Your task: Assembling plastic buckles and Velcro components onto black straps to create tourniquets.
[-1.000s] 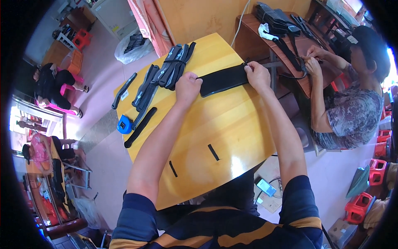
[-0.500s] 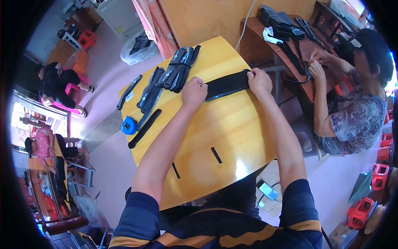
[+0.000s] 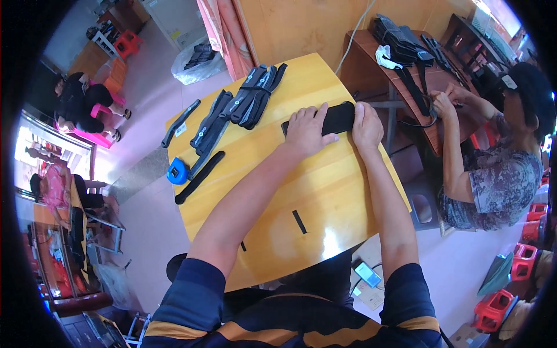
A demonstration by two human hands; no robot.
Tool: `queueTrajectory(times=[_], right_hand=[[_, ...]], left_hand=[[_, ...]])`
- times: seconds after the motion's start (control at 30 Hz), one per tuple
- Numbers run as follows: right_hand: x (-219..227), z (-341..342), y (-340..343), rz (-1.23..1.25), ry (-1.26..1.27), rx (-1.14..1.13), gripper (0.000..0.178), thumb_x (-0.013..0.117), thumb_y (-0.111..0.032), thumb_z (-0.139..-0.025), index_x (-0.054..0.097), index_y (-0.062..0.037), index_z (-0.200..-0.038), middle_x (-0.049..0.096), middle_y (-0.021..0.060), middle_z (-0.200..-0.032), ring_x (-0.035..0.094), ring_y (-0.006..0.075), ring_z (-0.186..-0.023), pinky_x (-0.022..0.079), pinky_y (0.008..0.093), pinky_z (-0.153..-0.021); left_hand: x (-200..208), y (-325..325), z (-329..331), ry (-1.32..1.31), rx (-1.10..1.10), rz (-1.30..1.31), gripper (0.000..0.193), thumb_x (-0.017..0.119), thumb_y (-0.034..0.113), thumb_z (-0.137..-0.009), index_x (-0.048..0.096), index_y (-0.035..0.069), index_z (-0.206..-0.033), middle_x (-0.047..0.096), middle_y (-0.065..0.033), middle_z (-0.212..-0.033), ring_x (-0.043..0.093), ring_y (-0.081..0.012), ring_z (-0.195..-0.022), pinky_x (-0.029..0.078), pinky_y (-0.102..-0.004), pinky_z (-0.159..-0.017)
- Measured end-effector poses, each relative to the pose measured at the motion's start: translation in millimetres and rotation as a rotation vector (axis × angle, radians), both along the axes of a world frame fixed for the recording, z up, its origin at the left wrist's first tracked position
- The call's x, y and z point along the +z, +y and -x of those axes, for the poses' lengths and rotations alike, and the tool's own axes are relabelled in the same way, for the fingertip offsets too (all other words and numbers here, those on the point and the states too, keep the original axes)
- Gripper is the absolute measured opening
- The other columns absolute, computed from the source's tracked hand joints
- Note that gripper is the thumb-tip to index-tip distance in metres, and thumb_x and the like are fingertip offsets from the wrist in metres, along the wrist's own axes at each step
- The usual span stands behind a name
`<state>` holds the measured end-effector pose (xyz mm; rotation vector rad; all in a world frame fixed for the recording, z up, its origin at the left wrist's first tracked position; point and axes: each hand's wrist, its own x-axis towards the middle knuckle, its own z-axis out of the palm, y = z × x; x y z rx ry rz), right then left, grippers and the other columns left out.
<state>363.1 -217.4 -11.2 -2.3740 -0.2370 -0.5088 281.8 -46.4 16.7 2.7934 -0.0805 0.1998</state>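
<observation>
Our left hand point(image 3: 306, 130) lies flat, thumb spread, covering part of the black band point(image 3: 338, 119) on the table point(image 3: 278, 203); our right hand point(image 3: 367, 126) curls at its right end, pinching or just resting, we can't tell. Our left forearm point(image 3: 241, 203) half-hides a short strip point(image 3: 243, 246). Pale marks on the bundle point(image 3: 253, 95): too small for us to read.
</observation>
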Motion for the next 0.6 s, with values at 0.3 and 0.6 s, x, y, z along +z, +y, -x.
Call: queueTrajectory(times=[0.3, 0.6], right_hand=[[-4.8, -4.0, 4.2, 0.064, -0.110, 0.237, 0.038, 0.048, -0.039, -0.104, 0.068, -0.0117, -0.120, 0.068, 0.0133, -0.114, 0.062, 0.0358, -0.109, 0.049, 0.0482, -0.093], [4.5, -9.1, 2.2, 0.236, -0.202, 0.261, 0.039, 0.050, -0.036, -0.103, 0.074, -0.0052, -0.098, 0.067, 0.0150, -0.103, 0.063, 0.0367, -0.095, 0.051, 0.0480, -0.084]], left_hand=[[-1.3, -0.8, 4.2, -0.029, -0.020, -0.028, 0.086, 0.077, 0.054, -0.080, 0.046, 0.010, -0.147, 0.058, -0.0183, -0.126, 0.053, -0.0372, -0.121, 0.044, -0.0508, -0.100], [-7.8, -4.2, 10.0, -0.125, -0.113, -0.109, 0.084, 0.070, 0.058, -0.084, 0.045, 0.010, -0.148, 0.058, -0.0189, -0.124, 0.054, -0.0366, -0.121, 0.043, -0.0512, -0.102]])
